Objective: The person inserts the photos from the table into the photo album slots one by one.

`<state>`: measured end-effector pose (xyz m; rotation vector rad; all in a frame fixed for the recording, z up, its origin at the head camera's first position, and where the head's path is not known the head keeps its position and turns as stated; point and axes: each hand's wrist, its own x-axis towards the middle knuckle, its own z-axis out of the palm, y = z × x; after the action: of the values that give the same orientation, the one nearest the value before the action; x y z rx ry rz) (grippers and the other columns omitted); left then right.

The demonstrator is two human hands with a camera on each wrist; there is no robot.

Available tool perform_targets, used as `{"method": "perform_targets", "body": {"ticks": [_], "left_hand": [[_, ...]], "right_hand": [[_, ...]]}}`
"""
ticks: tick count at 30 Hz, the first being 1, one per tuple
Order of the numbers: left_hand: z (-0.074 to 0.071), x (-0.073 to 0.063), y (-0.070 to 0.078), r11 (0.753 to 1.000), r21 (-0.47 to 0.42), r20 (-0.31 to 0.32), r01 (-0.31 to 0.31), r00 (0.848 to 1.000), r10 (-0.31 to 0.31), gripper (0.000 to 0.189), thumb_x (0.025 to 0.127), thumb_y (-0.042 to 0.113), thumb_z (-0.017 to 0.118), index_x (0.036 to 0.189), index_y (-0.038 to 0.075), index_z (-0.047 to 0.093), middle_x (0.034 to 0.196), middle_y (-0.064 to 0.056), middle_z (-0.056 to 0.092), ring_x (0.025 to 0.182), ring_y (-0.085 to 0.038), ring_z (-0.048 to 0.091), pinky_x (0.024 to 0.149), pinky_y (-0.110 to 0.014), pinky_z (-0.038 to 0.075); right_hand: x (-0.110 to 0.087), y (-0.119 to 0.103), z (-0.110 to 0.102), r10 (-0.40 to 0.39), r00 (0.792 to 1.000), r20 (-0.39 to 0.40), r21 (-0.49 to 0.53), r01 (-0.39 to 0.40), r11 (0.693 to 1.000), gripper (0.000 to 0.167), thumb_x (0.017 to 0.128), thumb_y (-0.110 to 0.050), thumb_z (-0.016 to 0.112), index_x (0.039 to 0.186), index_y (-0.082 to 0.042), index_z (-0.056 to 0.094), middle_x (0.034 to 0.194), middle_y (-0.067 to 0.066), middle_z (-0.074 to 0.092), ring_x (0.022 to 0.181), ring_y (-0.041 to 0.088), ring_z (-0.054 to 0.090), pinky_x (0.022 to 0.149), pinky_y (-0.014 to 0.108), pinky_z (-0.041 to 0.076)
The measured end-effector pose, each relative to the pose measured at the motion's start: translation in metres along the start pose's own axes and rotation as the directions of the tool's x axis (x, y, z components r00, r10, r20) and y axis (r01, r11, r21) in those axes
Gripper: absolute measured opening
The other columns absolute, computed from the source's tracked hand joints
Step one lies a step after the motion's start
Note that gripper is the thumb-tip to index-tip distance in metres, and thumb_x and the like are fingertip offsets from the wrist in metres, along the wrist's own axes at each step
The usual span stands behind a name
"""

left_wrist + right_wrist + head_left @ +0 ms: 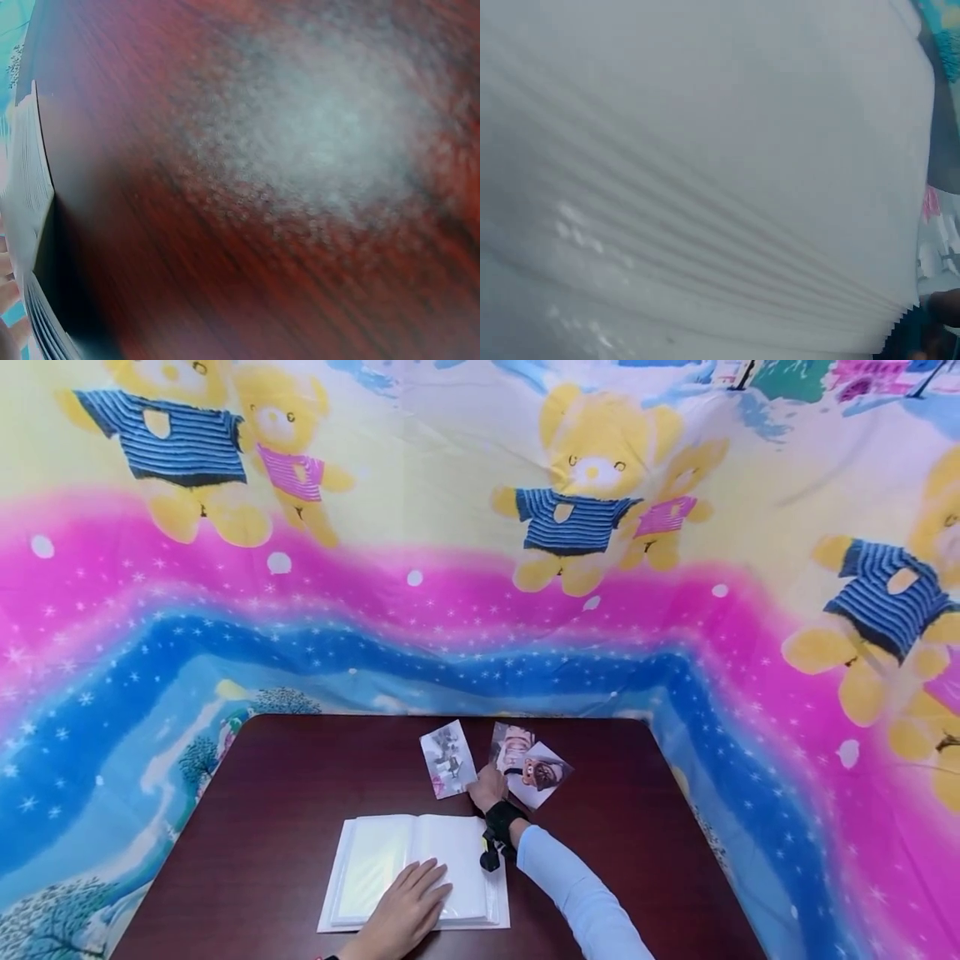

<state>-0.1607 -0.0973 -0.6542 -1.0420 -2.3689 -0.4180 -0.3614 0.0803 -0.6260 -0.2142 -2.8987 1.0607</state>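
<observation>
A photo album [450, 852] with white pages and clear sleeves lies spread on the dark table. My left hand [405, 906] rests on its lower middle, fingers extended across the pages. Beyond the album's top right corner, my right hand [489, 789] reaches to the lower right corner of a pale photo print [447, 756]; whether its fingers pinch that corner, I cannot tell. Just past this hand are two overlapping photos, a portrait print [517, 739] and a tilted one [543, 774] with a dark-haired head. The right wrist view shows mostly the layered album pages [742, 150].
The reddish-brown wooden table [300, 768] reaches back to a hanging cloth [450, 610] printed with bears, which surrounds its far side and flanks. A black strap with a small camera [490, 858] on the right wrist hangs over the album's right edge.
</observation>
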Motion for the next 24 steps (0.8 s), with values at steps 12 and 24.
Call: {"method": "perform_targets", "body": {"ticks": [12,24], "left_hand": [[-0.006,0.015,-0.006,0.996,-0.084,-0.083,0.017,0.996,-0.024,0.024,0.087,0.014,0.069,0.110,0.007,0.070,0.117,-0.016,0.066,0.113,-0.035,0.061,0.094,-0.052,0.048],[-0.053,0.065,-0.043,0.970,-0.142,-0.236,0.200,0.944,-0.229,0.029,0.086,0.005,0.072,0.114,0.001,0.066,0.100,-0.007,0.064,0.086,-0.021,0.063,0.075,-0.044,0.052]], "right_hand": [[0.012,0.022,-0.034,-0.172,0.980,-0.102,0.535,0.200,0.821,0.020,0.097,-0.014,0.061,0.112,0.000,0.065,0.091,0.013,0.064,0.081,0.028,0.062,0.072,0.039,0.053],[-0.039,-0.019,-0.144,-0.694,0.704,0.149,0.471,0.566,0.676,0.022,0.100,0.001,0.053,0.117,0.012,0.062,0.106,0.026,0.064,0.091,0.039,0.061,0.076,0.033,0.052]]}}
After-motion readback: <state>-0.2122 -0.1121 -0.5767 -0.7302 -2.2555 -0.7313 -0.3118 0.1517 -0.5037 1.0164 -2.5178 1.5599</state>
